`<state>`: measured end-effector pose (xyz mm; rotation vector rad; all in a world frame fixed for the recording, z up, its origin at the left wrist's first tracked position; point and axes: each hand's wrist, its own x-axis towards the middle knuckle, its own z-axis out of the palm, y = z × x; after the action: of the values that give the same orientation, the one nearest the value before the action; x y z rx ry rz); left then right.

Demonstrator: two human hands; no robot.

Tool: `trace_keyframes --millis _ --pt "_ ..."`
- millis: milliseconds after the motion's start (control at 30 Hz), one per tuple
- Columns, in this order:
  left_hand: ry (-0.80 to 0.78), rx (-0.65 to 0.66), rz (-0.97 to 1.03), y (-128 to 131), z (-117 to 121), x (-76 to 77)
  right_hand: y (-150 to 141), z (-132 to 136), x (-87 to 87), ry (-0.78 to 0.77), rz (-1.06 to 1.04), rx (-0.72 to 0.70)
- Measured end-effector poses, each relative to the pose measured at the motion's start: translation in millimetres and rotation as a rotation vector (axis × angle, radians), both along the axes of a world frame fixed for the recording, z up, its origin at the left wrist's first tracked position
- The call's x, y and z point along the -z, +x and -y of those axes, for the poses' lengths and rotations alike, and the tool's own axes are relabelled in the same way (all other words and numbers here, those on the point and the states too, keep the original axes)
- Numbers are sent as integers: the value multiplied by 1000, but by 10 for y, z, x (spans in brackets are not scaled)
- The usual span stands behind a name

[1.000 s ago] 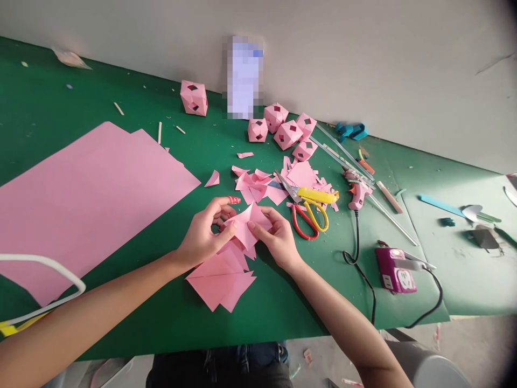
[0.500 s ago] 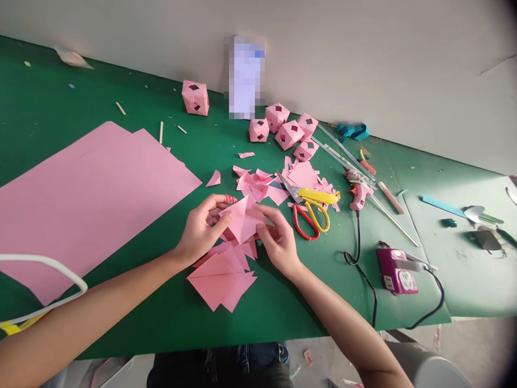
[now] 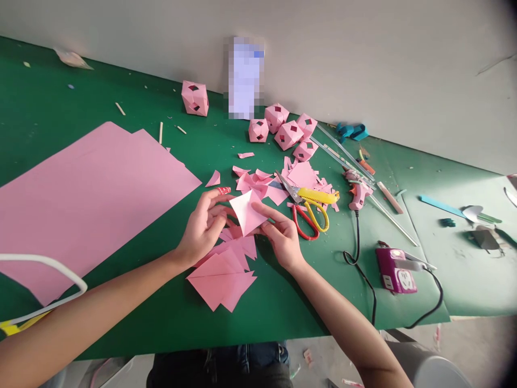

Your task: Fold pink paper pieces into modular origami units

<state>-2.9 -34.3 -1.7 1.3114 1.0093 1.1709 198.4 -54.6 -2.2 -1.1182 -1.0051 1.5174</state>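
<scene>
The right hand [image 3: 285,240] pinches a folded pink square [image 3: 249,215] by its right side, thumb below and index finger laid over the face; the left hand [image 3: 198,231] is loosely curled beside the square's left edge, a red-patterned wrap [image 3: 223,190] on one fingertip, and one cannot tell whether its partly hidden fingers grip the paper; the square is held above the green bench [image 3: 169,323], one corner towards the person.

Taking the square as the clock's centre, a pile of pink pieces [image 3: 221,283] lies just below at seven o'clock; scissors [image 3: 294,196] lie near at three, a yellow-handled tool [image 3: 319,195] across them; pink offcuts [image 3: 302,173] are scattered at two; a cluster of pink paper balls [image 3: 288,134] sits at one; a pixelated upright panel [image 3: 243,78] stands at twelve; another pink paper form [image 3: 195,98] sits at eleven; a large pink sheet [image 3: 92,199] spreads at nine; farther off, a pink glue gun [image 3: 358,194] lies towards three, and a purple socket block [image 3: 396,272] at four.
</scene>
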Motion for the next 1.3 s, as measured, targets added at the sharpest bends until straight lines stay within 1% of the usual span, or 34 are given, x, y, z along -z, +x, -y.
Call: trace_keyframes --millis 100,233,333,433,667,900,1067,1233,1300 --pt "9 16 -40 11 5 -6 -22 14 -30 31 36 -8" --pt "125 19 -147 4 23 -15 -55 27 -45 88 81 -26" --pt "214 31 -257 -12 28 -27 -50 25 -56 103 109 -26" --pt "246 24 -276 -23 22 -31 -21 14 -68 93 127 -16" --pt "162 3 -256 -14 22 -34 -25 -12 -54 142 155 -13" --pt "154 -26 -295 -19 39 -5 -95 -2 -1 143 123 69" --pt "118 13 -289 -20 39 -13 -77 2 3 102 110 -29" --pt "73 41 -319 -11 29 -41 -59 -2 20 151 205 30" --pt "60 48 -329 -12 23 -34 -55 2 31 177 246 28"
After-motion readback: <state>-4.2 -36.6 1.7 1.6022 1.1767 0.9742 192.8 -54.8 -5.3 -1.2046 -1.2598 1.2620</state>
